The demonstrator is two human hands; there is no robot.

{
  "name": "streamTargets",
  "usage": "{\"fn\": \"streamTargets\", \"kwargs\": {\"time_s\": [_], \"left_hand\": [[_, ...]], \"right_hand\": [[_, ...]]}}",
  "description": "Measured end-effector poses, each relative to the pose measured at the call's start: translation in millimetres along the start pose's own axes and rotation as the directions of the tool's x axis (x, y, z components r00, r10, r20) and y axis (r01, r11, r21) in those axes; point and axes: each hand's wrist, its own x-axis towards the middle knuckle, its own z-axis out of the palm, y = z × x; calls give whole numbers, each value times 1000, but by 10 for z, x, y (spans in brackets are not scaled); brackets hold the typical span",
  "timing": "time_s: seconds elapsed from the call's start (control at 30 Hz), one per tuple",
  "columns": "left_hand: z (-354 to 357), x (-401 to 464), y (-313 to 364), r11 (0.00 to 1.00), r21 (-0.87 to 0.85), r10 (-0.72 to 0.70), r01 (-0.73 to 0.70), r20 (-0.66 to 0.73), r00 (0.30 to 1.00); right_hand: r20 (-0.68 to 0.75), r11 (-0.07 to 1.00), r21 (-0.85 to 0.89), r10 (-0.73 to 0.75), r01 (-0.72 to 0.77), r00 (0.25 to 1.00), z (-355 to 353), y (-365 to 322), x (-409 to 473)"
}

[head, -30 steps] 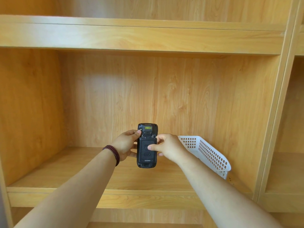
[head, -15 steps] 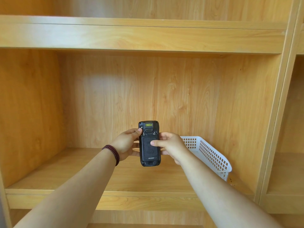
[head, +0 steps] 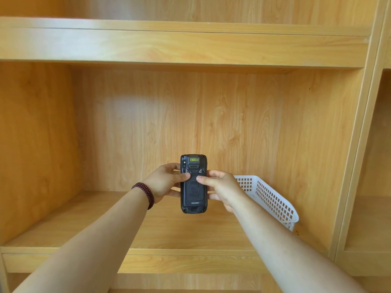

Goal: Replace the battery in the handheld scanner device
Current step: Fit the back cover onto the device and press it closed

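A black handheld scanner [head: 193, 193] is held upright in the air above the shelf, its back facing me, with a yellow label near its top and the battery cover in place. My left hand [head: 164, 182] grips its left side, thumb pressed on the cover's upper left latch area. My right hand [head: 222, 187] grips its right side, thumb on the cover's upper right. Both thumbs almost meet just below the two latches.
A white perforated plastic basket [head: 273, 199] leans tilted against the back wall at the right of the wooden shelf [head: 84, 225]. A shelf board runs overhead. A vertical divider stands to the right, with another compartment beyond it.
The scanner has risen slightly and straightened. My right thumb has slid up from the cover's middle to its upper edge, and my left thumb has moved in next to it.
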Motion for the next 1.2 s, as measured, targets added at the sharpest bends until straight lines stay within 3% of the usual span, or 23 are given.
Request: {"fn": "streamTargets", "kwargs": {"time_s": [0.53,0.77,0.93,1.03,1.2], "left_hand": [[20,45,-36,998,53,-33,33,-1,999],[1,46,-58,999,-6,-33,34,34,999],[7,14,-63,1000,0,7,-7,9,1000],[0,5,-44,1000,0,11,-11,2,1000],[-39,-10,-26,1000,17,7,-7,13,1000]], "right_hand": [[-40,998,-62,28,-31,999,-4,115,107],[-37,998,-55,18,-20,999,-36,150,165],[-43,985,-130,-122,115,992,-28,140,89],[31,935,-260,-242,241,970,-61,123,66],[134,846,-429,-287,317,948,-105,51,37]]}}
